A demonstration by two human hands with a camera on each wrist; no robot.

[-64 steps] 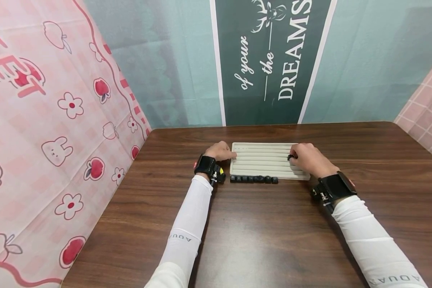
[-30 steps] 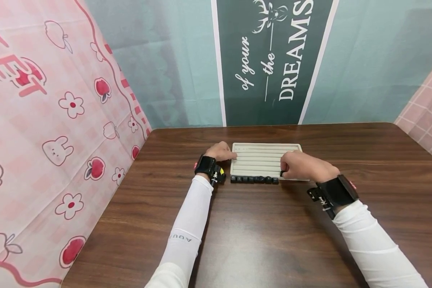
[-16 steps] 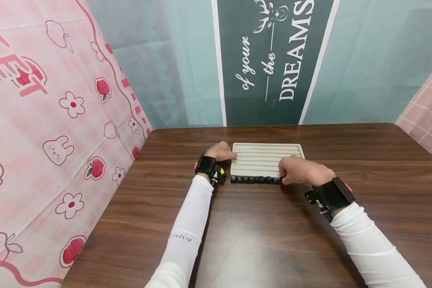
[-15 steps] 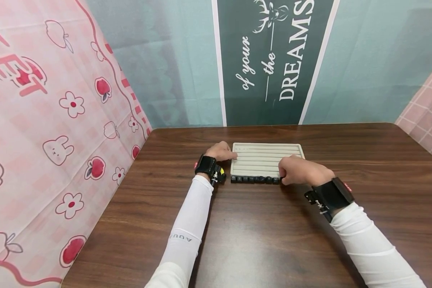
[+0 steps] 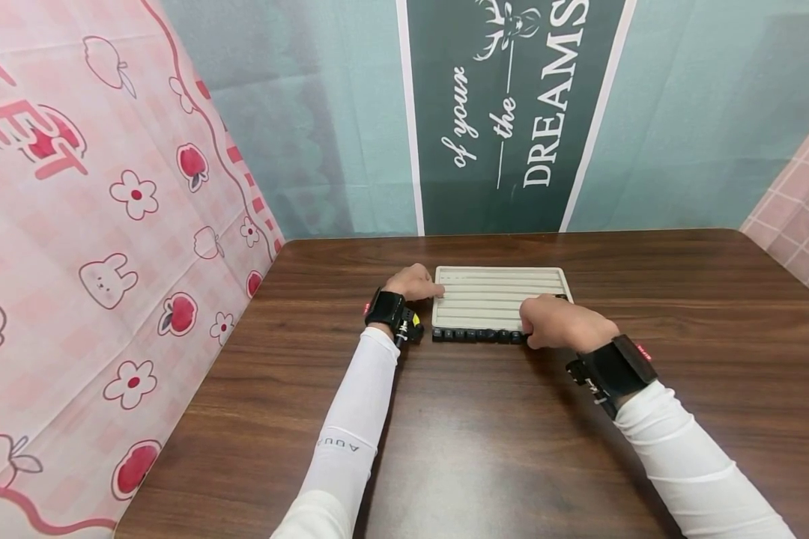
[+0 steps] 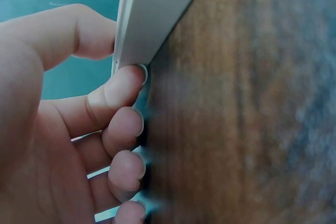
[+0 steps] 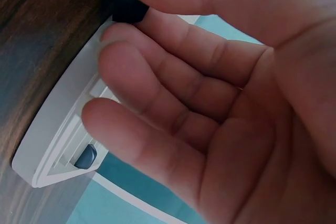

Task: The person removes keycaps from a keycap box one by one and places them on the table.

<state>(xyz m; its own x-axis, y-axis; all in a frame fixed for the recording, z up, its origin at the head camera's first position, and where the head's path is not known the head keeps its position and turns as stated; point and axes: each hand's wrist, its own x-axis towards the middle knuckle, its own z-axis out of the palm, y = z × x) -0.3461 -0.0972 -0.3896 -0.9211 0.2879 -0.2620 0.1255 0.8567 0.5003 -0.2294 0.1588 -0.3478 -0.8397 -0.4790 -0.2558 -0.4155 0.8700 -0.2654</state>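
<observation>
A shallow off-white tray with long parallel ridges (image 5: 485, 297) lies on the table. My left hand (image 5: 413, 284) pinches its left side wall (image 6: 149, 14) between thumb and forefinger, the other fingers curled beneath. Along the near edge of the tray runs a row of several black keycaps (image 5: 475, 335) on the table. At the right end of this row my right hand (image 5: 561, 322) pinches a black keycap (image 7: 126, 1) between thumb and forefinger, close to the tabletop. In the head view the fingers mostly hide it. Another dark keycap (image 7: 86, 157) sits in the tray near its right end.
The dark wood-grain table (image 5: 472, 442) extends around the tray. A teal cloth with white lettering (image 5: 505, 127) hangs behind its far edge, and a pink patterned cloth (image 5: 135, 247) is on the left. Pink checked cloth (image 5: 798, 209) shows at the right.
My right hand has brought the keycap from over the tray's right part toward me, down to the right end of the row. My left hand has stayed at the tray's left edge.
</observation>
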